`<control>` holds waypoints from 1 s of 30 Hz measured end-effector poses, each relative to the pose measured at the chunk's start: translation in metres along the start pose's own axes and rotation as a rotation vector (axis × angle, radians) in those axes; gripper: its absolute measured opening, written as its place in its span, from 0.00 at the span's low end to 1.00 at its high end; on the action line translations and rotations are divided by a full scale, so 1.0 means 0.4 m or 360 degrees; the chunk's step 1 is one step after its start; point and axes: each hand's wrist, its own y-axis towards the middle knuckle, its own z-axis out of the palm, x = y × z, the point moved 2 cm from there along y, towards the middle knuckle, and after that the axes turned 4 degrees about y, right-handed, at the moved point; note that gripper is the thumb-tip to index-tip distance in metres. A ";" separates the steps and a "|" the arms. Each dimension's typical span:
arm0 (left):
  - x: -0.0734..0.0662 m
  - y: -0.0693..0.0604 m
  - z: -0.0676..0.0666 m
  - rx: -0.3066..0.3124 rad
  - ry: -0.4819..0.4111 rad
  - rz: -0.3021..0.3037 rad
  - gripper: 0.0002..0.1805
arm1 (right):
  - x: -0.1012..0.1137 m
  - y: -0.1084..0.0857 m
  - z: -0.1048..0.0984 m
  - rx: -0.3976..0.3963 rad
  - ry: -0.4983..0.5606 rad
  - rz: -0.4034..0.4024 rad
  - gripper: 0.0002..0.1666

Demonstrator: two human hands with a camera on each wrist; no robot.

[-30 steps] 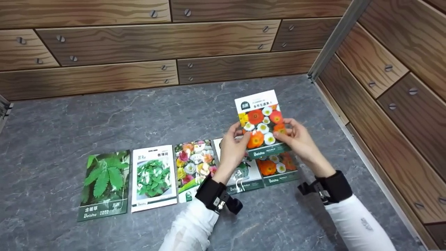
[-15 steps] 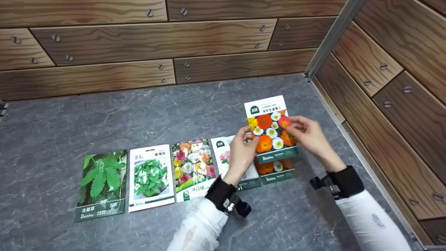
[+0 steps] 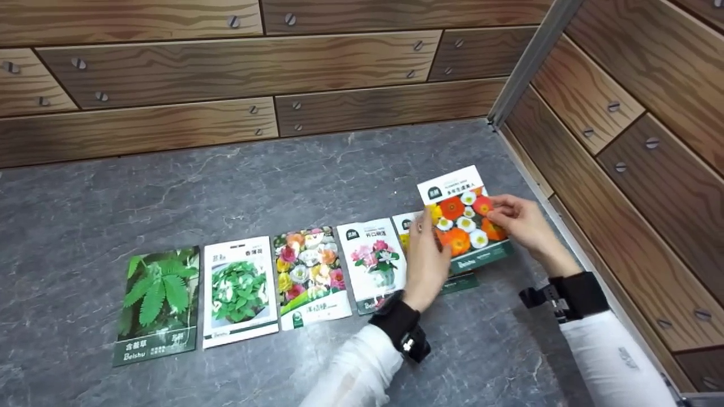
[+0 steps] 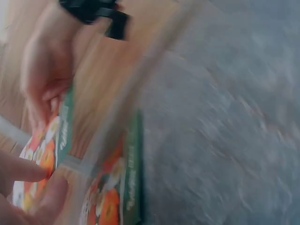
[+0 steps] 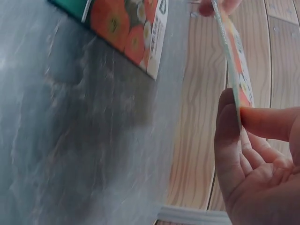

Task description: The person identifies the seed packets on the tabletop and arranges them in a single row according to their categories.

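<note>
Both hands hold one seed packet point(image 3: 465, 217) with orange and white poppies and a white top, tilted above the floor. My left hand point(image 3: 428, 257) pinches its left edge; in the right wrist view, its fingertips lie on both sides of the packet. My right hand point(image 3: 523, 226) pinches the right edge between thumb and fingers, with the packet point(image 5: 234, 61) seen nearly edge-on in the right wrist view. Beneath lies a second poppy packet point(image 3: 461, 282), mostly hidden in the head view. More of that lower packet point(image 5: 126, 28) shows in the right wrist view.
To the left, a row holds a pink-flower packet point(image 3: 373, 265), a mixed-flower packet point(image 3: 311, 277), a mint packet point(image 3: 240, 291) and a green-leaf packet point(image 3: 158, 308). Wood-patterned walls point(image 3: 169, 73) bound the grey marbled surface point(image 3: 254, 186) behind and on the right.
Both hands have carried the held poppy packet right and slightly toward me, over the lying poppy packet. The pink-flower packet has come into fuller view. The lying packets have not visibly moved.
</note>
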 end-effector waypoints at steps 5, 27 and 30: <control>-0.012 -0.012 0.033 0.0030 0.0785 0.0473 0.17 | -0.033 -0.004 -0.023 0.0018 -0.0015 0.0067 0.25; -0.013 -0.021 0.125 0.0560 0.1562 0.0814 0.15 | -0.134 -0.013 -0.063 -0.0102 -0.0307 0.0183 0.24; -0.014 -0.022 0.128 0.0571 0.1584 0.0810 0.15 | -0.140 -0.011 -0.060 -0.0127 -0.0426 0.0173 0.24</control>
